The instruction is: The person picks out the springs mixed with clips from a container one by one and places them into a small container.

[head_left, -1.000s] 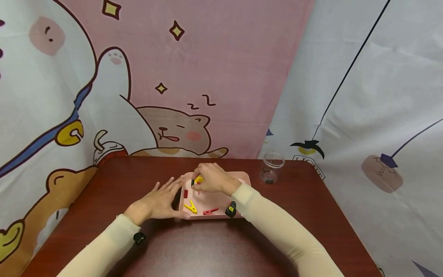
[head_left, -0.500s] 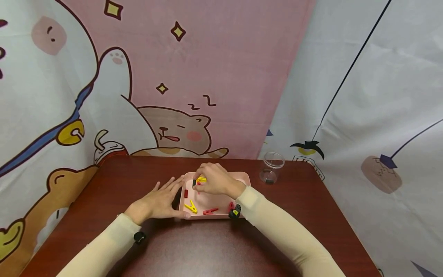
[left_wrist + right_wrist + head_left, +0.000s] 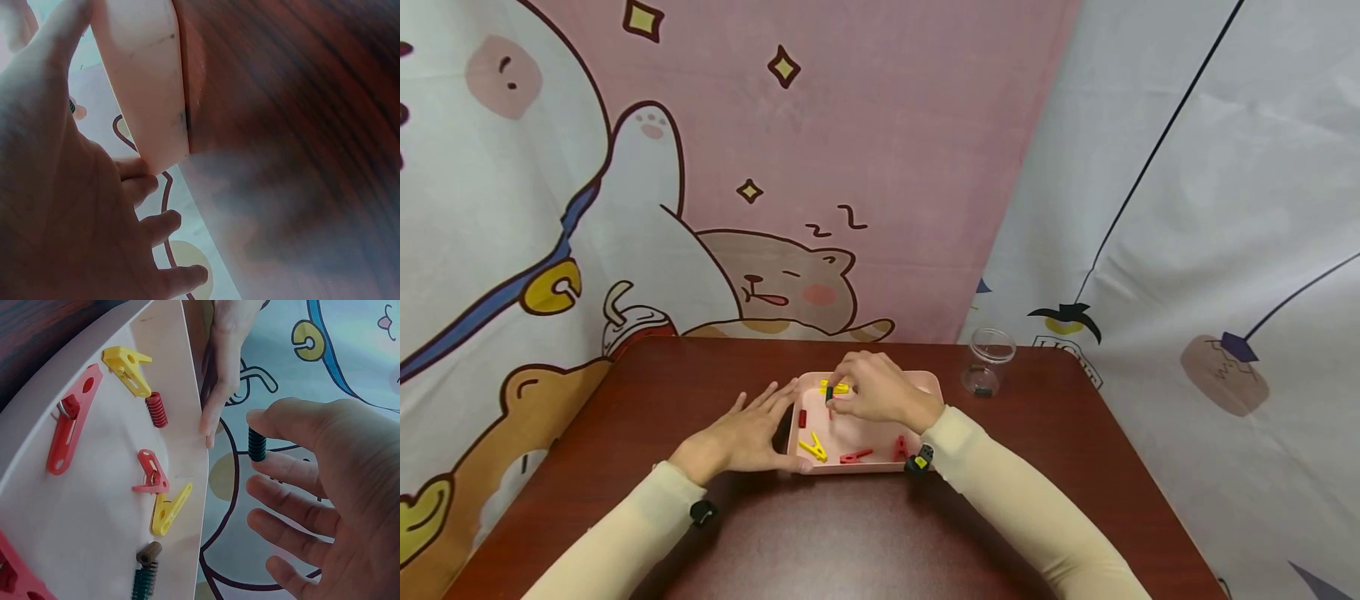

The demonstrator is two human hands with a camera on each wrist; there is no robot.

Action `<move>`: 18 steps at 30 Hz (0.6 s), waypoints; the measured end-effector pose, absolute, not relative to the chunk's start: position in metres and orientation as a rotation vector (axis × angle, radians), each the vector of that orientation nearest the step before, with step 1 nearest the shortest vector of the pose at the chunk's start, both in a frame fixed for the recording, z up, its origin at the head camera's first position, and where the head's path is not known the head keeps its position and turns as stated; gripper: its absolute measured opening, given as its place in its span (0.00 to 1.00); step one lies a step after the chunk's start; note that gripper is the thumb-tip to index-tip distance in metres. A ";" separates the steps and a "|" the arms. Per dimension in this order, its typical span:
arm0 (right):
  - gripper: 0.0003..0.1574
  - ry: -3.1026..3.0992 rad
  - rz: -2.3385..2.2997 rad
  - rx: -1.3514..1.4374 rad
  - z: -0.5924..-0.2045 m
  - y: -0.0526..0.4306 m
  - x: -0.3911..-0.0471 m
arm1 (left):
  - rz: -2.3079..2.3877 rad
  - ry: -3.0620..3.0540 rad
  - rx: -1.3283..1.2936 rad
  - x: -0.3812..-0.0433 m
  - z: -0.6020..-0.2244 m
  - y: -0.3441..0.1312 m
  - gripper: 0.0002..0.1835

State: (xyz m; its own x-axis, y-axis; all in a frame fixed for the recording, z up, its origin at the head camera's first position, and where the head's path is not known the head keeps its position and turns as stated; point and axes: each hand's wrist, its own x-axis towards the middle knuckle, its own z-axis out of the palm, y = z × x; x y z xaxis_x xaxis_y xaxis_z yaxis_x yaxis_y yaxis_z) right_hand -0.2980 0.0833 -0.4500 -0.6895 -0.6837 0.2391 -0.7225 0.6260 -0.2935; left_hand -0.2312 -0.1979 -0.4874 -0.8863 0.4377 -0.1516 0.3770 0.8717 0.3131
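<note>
Well, left of centre in the frame's lower half, the left hand (image 3: 743,437) is spread out, fingers straight, gripping nothing and resting against the left end of a pink tray (image 3: 880,435). Inside there lie a red spring (image 3: 802,418) and a yellow clip (image 3: 813,447). Near mid-frame, above the tray, a dark green spring (image 3: 257,445) is pinched between thumb and forefinger of the right hand (image 3: 876,390). Lower down sits a red clip (image 3: 855,457); farther right, a clear jar (image 3: 987,367) stands on the surface (image 3: 820,533).
</note>
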 end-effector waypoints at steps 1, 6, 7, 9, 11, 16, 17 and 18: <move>0.20 -2.736 0.569 1.186 -0.450 0.085 -0.298 | 0.406 2.826 0.622 -0.231 -0.487 -0.198 0.78; 0.18 -2.723 0.618 1.173 -0.451 0.092 -0.298 | 0.402 2.822 0.619 -0.231 -0.486 -0.198 0.78; 0.18 -2.721 0.624 1.170 -0.451 0.093 -0.297 | 0.400 2.822 0.619 -0.231 -0.486 -0.198 0.78; 0.17 -2.722 0.635 1.158 -0.451 0.096 -0.297 | 0.399 2.824 0.621 -0.231 -0.486 -0.197 0.78; 0.17 -2.728 0.636 1.141 -0.450 0.099 -0.296 | 0.398 2.825 0.623 -0.232 -0.486 -0.197 0.78; 0.16 -2.760 0.669 1.099 -0.452 0.106 -0.295 | 0.404 2.825 0.618 -0.232 -0.487 -0.197 0.78; 0.16 -2.770 0.675 1.088 -0.452 0.108 -0.295 | 0.404 2.823 0.616 -0.232 -0.487 -0.197 0.78; 0.16 -2.781 0.685 1.077 -0.453 0.109 -0.295 | 0.404 2.822 0.615 -0.231 -0.487 -0.197 0.78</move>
State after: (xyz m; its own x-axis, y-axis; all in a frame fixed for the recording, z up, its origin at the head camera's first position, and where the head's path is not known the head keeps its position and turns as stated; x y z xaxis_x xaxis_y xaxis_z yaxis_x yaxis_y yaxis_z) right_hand -0.2946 0.1093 -0.4532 -0.7492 -0.6206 0.2314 -0.6571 0.6526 -0.3773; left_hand -0.2314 -0.1970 -0.4872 -0.8868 0.4339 -0.1589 0.3719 0.8743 0.3119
